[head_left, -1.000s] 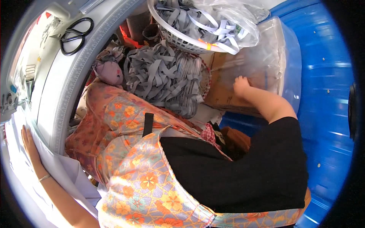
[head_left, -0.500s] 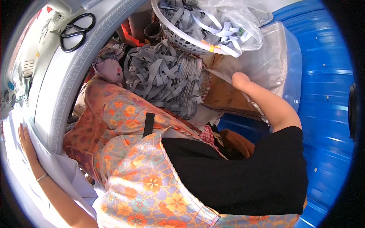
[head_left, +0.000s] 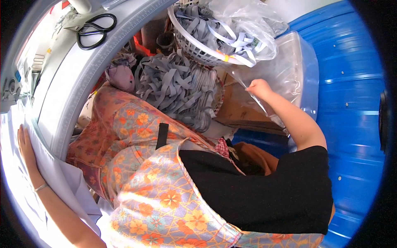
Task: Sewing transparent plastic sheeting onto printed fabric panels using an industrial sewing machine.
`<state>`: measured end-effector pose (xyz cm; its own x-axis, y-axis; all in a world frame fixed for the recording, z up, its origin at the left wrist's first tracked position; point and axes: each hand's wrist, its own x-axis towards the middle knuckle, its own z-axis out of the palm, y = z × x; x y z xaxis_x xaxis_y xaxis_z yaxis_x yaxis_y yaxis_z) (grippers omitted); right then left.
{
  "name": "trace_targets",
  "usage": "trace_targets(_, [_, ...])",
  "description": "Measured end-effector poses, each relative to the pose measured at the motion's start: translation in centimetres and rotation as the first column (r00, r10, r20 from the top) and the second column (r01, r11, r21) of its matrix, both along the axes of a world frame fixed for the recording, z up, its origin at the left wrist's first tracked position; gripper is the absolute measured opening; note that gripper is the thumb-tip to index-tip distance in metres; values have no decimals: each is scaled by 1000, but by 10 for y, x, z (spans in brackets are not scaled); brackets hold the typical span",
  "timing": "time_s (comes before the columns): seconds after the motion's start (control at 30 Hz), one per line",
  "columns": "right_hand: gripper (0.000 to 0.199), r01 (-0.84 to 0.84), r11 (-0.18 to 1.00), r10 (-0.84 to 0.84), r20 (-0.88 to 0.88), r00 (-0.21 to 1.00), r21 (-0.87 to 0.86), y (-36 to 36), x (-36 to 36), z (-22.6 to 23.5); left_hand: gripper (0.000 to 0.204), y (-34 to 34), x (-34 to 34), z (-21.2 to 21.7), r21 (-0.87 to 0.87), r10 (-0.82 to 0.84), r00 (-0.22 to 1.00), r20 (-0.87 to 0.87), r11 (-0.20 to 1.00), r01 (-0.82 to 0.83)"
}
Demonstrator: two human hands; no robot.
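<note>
My right hand (head_left: 259,88) is closed in a pinch on the edge of a clear plastic bag (head_left: 285,62), which drapes over a cardboard box (head_left: 235,108). At the far left, my left hand (head_left: 27,145) lies flat with its fingers stretched out on white cloth (head_left: 62,182) spread over the work table. Just left of the bag sits a big heap of grey elastic straps (head_left: 165,80), some loose and some in neat bundles. Above it stands a white plastic basket (head_left: 198,49) holding more grey straps and a crumpled clear bag.
Black-handled scissors (head_left: 97,33) rest on the table, beside a ruler strip (head_left: 111,45) along its edge. Part of a sewing machine (head_left: 9,89) shows at the left rim. A blue corrugated wall (head_left: 351,103) rises on the right. My floral apron (head_left: 165,198) covers my lap.
The view has shifted slightly. My right hand has turned so its pinching fingers show, and the bag's edge is drawn tight. My left hand still lies on the white cloth.
</note>
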<state>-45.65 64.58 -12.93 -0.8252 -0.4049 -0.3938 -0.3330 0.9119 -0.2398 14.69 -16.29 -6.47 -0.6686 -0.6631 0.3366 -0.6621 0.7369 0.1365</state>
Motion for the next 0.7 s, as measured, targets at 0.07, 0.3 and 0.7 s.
trace_targets(0.07, [28,-2,997,7,-63,998,78,-10,9,11,55,1,-6,3,9,29,999,26,1000,-29])
trace_targets(0.3, [16,-497,860,508,-105,855,116,11,44,-6,55,18,-29,7,84,98,995,-33,992,-95])
trace_targets(0.7, [14,-84,996,83,-66,994,-8,-11,50,53,53,-9,-16,-7,-24,98,995,19,995,-97])
